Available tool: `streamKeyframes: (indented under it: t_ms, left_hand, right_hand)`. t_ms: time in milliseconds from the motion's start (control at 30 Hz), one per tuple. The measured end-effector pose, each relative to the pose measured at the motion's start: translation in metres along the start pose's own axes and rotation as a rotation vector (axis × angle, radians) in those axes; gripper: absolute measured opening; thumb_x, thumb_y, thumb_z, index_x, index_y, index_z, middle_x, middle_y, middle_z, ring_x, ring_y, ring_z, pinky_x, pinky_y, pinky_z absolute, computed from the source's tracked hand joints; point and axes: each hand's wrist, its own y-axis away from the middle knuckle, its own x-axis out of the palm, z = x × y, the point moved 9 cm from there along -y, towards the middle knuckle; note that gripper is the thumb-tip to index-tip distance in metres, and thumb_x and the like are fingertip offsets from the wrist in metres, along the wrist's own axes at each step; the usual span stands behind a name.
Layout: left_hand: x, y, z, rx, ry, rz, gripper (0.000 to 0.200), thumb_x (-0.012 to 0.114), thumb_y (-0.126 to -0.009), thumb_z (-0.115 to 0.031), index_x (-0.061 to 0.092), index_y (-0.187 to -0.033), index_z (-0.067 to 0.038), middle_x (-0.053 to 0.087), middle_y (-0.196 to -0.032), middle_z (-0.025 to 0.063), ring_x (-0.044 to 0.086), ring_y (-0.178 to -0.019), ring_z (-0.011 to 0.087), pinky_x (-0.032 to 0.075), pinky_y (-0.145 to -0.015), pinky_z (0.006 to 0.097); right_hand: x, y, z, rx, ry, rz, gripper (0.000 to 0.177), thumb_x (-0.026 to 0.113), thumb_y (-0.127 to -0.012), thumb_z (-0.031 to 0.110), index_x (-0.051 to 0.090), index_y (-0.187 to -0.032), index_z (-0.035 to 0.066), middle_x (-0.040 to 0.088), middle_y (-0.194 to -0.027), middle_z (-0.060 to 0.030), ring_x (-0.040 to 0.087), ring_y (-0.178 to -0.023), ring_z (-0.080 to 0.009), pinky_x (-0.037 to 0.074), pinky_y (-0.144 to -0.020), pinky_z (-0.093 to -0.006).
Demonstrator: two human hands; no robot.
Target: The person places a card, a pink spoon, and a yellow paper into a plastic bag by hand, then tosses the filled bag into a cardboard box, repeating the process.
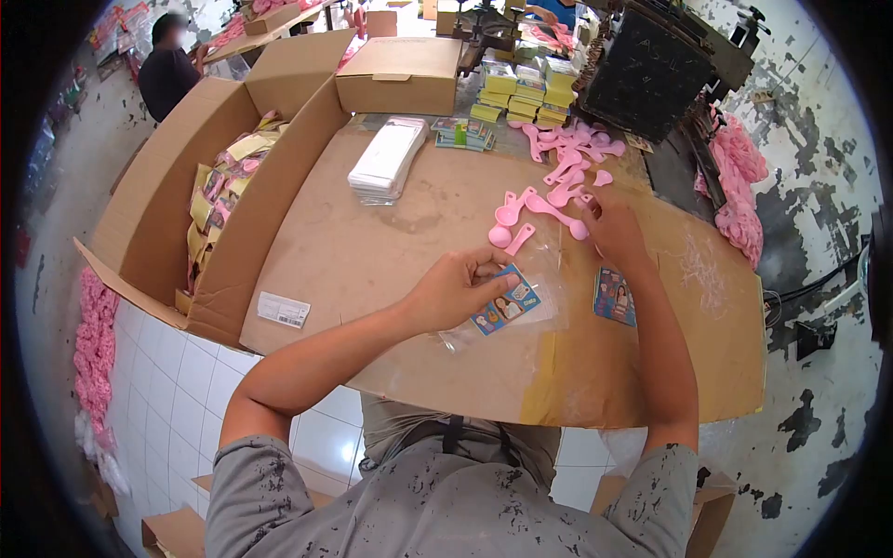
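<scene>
My left hand (465, 286) pinches a blue printed card (505, 301) over a clear plastic bag (549, 302) near the middle of the cardboard-covered table. Farther right, my right hand (609, 228) reaches to the edge of a group of pink plastic spoons (564, 179), its fingertips close to a spoon; whether it grips one is hard to make out. Under my right forearm lies a second printed card (614, 296). A loose pink spoon (521, 239) and a round pink scoop (499, 236) rest just beyond my left hand.
A big open carton (260, 195) of packed items stands left, with a closed box (400, 70) behind. White bags (389, 158), card stacks (463, 134) and yellow-edged stacks (526, 91) sit at the back. A black machine (646, 70) stands back right; a person (167, 70) is far left.
</scene>
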Motion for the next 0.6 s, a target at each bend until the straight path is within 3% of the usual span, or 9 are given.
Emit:
streamKeyframes:
  t_ms: [33,133,233,433,600]
  left_hand:
    - [0.000,0.000,-0.002,-0.008,0.029,0.004,0.029,0.068,-0.104,-0.018,0.064,-0.124,0.002,0.077,-0.100,0.0060,0.069,-0.086,0.0063,0.057,-0.072,0.0254]
    - [0.002,0.002,-0.007,-0.016,0.111,0.012,0.030,0.068,-0.104,-0.017,0.063,-0.126,0.003,0.077,-0.103,0.0065,0.069,-0.089,0.0066,0.057,-0.075,0.0259]
    - [0.007,0.004,-0.010,0.008,0.136,0.032,0.029,0.066,-0.105,-0.016,0.063,-0.127,0.004,0.076,-0.106,0.0072,0.069,-0.092,0.0070,0.057,-0.076,0.0258]
    - [0.012,0.005,-0.016,0.053,0.150,0.057,0.026,0.064,-0.106,-0.014,0.064,-0.126,0.004,0.077,-0.107,0.0075,0.070,-0.093,0.0073,0.058,-0.077,0.0254]
    - [0.014,0.007,-0.016,0.009,0.130,0.085,0.028,0.065,-0.106,-0.015,0.066,-0.128,0.002,0.077,-0.109,0.0062,0.071,-0.093,0.0071,0.058,-0.079,0.0240]
  right_hand:
    - [-0.009,0.004,0.015,-0.051,0.028,-0.058,0.033,0.062,-0.100,0.016,0.064,-0.131,0.003,0.072,-0.096,-0.0180,0.069,-0.077,-0.0292,0.055,-0.075,-0.0401]
    - [-0.028,0.019,0.050,-0.012,-0.277,-0.112,0.034,0.057,-0.104,0.012,0.059,-0.138,0.006,0.069,-0.096,-0.0124,0.066,-0.076,-0.0206,0.055,-0.074,-0.0359]
    - [-0.023,0.037,0.075,0.053,-0.831,-0.019,0.034,0.055,-0.107,0.010,0.062,-0.140,0.006,0.065,-0.099,-0.0058,0.064,-0.079,-0.0121,0.056,-0.071,-0.0309]
    - [-0.040,0.053,0.097,0.096,-0.996,-0.112,0.038,0.061,-0.105,0.007,0.062,-0.143,0.002,0.066,-0.109,-0.0050,0.066,-0.086,-0.0089,0.058,-0.065,-0.0237]
    - [-0.037,0.059,0.099,0.099,-0.944,-0.141,0.037,0.064,-0.104,0.006,0.063,-0.141,0.001,0.068,-0.116,-0.0085,0.068,-0.093,-0.0099,0.059,-0.067,-0.0238]
